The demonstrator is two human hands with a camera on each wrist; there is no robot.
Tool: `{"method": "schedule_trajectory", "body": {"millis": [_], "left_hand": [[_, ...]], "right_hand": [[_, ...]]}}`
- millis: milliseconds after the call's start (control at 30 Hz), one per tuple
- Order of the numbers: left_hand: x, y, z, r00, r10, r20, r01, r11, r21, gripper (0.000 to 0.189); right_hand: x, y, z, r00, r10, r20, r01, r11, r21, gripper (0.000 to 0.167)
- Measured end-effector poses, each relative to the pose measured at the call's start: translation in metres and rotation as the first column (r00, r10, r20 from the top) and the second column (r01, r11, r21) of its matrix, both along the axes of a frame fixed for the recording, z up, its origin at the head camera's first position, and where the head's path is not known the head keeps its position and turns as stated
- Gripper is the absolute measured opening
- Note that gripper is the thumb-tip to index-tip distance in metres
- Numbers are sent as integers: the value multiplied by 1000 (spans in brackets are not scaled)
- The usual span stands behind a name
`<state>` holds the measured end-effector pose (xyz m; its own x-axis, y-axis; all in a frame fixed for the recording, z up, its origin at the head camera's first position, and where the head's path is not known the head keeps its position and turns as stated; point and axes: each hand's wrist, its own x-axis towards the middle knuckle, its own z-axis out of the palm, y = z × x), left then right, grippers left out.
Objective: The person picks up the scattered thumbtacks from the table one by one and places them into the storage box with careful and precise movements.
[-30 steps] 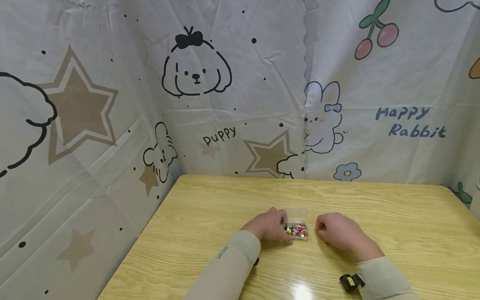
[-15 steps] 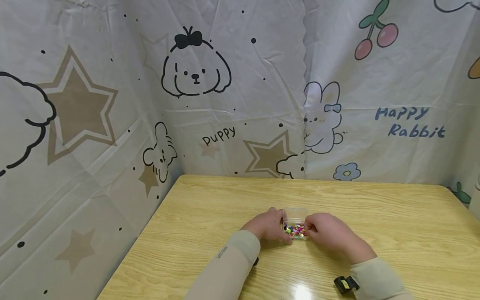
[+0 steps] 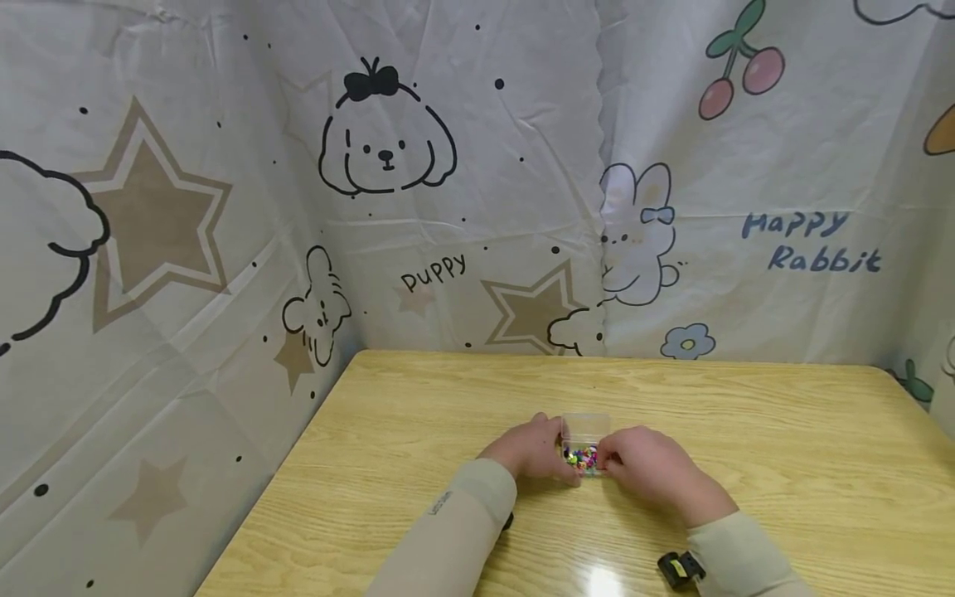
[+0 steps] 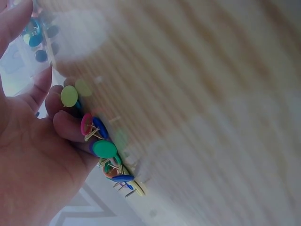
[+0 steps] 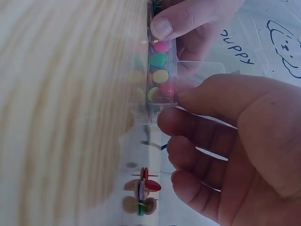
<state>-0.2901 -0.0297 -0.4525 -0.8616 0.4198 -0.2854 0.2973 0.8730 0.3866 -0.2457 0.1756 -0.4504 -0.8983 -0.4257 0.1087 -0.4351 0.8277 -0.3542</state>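
Note:
A small clear plastic box [image 3: 586, 474], its lid tipped back, holds many coloured thumbtacks [image 3: 578, 457] on the table. My left hand [image 3: 533, 448] grips the box's left side, thumb at the front and fingers behind. Beneath that hand, in the left wrist view, several loose thumbtacks [image 4: 104, 149] lie on the table against the bent fingers. My right hand [image 3: 645, 464] is at the box's right end, its thumb and bent index finger right at the wall. I cannot tell whether a thumbtack is pinched there. In the right wrist view a few loose thumbtacks [image 5: 142, 190] lie below its other fingers.
The wooden table [image 3: 448, 381] runs back to a patterned cloth [image 3: 462, 207] that hangs along the back and left side. A black wrist camera [image 3: 679, 569] sits under the right sleeve. The raised lid [image 3: 585, 426] stands behind the box.
My right hand has moved left from the table beside the box to its right end, with its fingertips now over the thumbtacks. The left hand keeps its hold on the box.

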Motion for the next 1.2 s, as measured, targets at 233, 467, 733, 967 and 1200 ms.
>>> {"method": "schedule_trajectory", "body": {"millis": [233, 467, 733, 967, 1200], "left_hand": [[0, 0, -1, 1000, 2, 5, -2, 1000, 0, 49], [-1, 1, -2, 1000, 2, 7, -2, 1000, -7, 50], [-1, 0, -2, 1000, -4, 5, 4, 1000, -13, 50], [0, 0, -2, 1000, -8, 5, 8, 1000, -16, 53], [-1, 0, -2, 1000, -5, 6, 5, 1000, -23, 53]], "right_hand": [[0, 6, 8, 998, -43, 40, 44, 999, -26, 19], [-5, 30, 12, 993, -100, 60, 101, 995, -24, 9], [-8, 49, 7, 986, -109, 129, 112, 994, -18, 16], [-9, 48, -2, 979, -128, 157, 130, 992, -1, 13], [-8, 46, -4, 985, -118, 128, 118, 993, 13, 18]]}}
